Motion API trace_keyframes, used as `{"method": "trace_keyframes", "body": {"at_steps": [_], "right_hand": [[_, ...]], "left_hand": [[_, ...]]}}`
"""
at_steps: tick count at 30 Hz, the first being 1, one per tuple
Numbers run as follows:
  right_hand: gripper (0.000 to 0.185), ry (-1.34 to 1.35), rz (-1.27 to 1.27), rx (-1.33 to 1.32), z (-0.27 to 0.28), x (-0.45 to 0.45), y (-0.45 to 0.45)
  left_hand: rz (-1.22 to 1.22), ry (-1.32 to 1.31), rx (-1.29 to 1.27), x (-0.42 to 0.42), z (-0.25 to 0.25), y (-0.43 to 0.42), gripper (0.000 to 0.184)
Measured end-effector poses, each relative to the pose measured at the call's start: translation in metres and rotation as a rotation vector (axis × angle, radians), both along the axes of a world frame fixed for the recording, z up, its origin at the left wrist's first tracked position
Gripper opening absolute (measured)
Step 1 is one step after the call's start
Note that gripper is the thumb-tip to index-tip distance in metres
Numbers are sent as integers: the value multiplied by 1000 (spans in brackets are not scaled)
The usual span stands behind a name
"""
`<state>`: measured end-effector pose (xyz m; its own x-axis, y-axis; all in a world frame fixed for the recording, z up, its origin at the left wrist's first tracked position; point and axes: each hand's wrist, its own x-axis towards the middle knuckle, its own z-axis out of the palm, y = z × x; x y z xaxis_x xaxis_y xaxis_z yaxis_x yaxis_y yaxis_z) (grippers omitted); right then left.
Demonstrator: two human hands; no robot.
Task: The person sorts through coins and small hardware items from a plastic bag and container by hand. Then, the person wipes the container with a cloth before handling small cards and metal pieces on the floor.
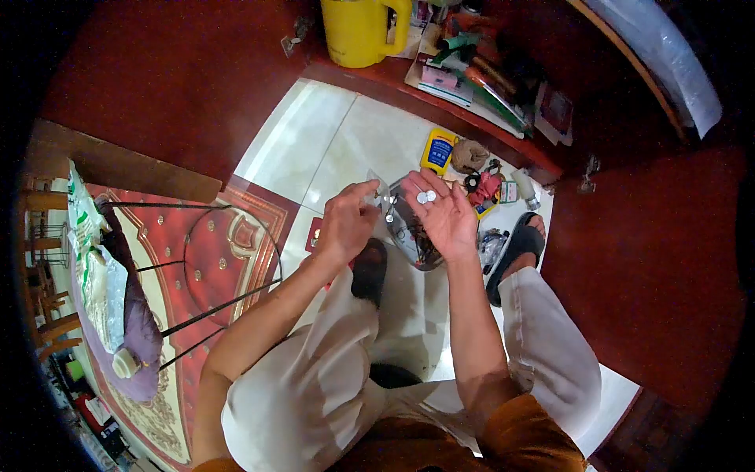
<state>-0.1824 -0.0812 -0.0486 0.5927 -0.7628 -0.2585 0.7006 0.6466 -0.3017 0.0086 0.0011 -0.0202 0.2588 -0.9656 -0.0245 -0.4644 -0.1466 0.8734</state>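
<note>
Above the pale tiled floor [326, 130], between the dark red cabinet doors, you hold your right hand [444, 220] palm up, its fingers spread and slightly curled, with small white discs [426, 197] lying on them near the palm. Just beside it, your left hand [346, 224] is turned down with its fingers bent, right by a piece of clear plastic [377, 182]; you cannot tell from this angle whether they grip it. Below and between your hands sits a clear container [429, 256] with dark small items inside, partly hidden by your right hand. Beyond your right hand, a yellow-and-blue pack [439, 151] lies on the floor next to a brown ball [470, 156]. Farther up, a yellow jug [354, 33] stands on the cabinet shelf [354, 77], left of some books [448, 93].
</note>
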Motion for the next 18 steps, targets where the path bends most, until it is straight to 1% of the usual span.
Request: {"method": "trace_keyframes", "body": {"at_steps": [3, 5, 8, 9, 11, 15, 18], "right_hand": [[65, -140, 29, -45, 25, 2, 0], [68, -134, 9, -37, 38, 6, 3], [72, -169, 4, -42, 46, 9, 4], [73, -188, 7, -47, 49, 10, 5], [74, -185, 9, -46, 56, 12, 6], [76, -187, 1, -45, 66, 16, 8], [77, -102, 13, -102, 68, 22, 11]], "left_hand": [[-11, -8, -1, -1, 2, 1, 44], [-11, -5, 3, -2, 2, 0, 44], [-25, -93, 28, -1, 0, 0, 45], [-26, -68, 21, -1, 0, 0, 45], [-28, -19, 8, -2, 0, 1, 45], [-10, -6, 9, -4, 4, 2, 44], [0, 53, 18, -6, 5, 1, 43]]}}
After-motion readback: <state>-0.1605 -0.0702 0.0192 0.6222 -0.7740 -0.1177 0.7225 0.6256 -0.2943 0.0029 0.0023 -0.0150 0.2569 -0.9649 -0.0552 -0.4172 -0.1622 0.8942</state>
